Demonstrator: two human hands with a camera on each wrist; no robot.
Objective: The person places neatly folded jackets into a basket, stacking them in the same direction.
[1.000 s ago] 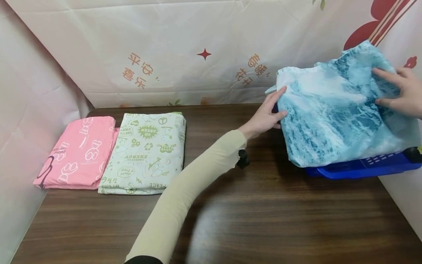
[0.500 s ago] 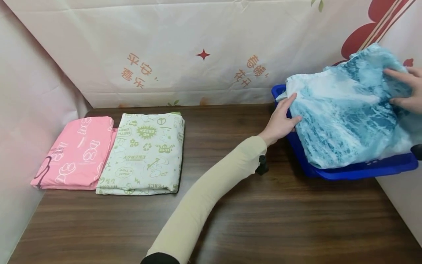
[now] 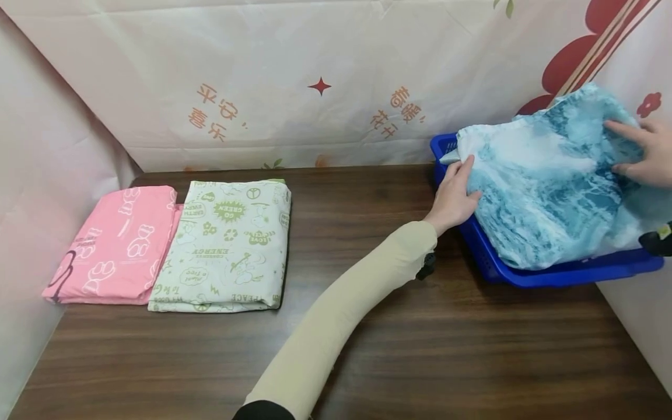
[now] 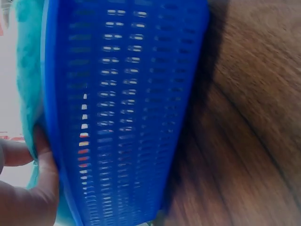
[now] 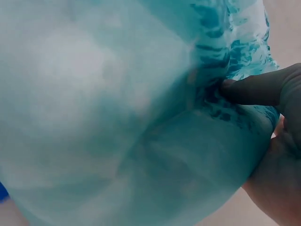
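Note:
A blue-and-white folded cloth (image 3: 541, 181) with an ocean-water pattern lies in a blue plastic basket (image 3: 567, 277) at the right. My left hand (image 3: 452, 198) pinches the cloth's left edge between thumb and fingers, just inside the basket's rim. In the left wrist view, that hand (image 4: 35, 183) has teal fabric between its fingertips, close beside the slotted basket wall (image 4: 61, 94). At the cloth's right side, my right hand (image 3: 653, 154) grips a bunched part. The right wrist view shows a finger (image 5: 256, 89) pressed into a crease of the fabric.
A pink folded cloth (image 3: 112, 245) and a white-and-green printed folded cloth (image 3: 220, 245) lie side by side at the left of the brown wooden table (image 3: 357, 233). A printed curtain (image 3: 320, 128) stands behind the table.
The patterned cloth has moved slightly right and down into the basket with both hands. More of the basket's left and front rim shows now.

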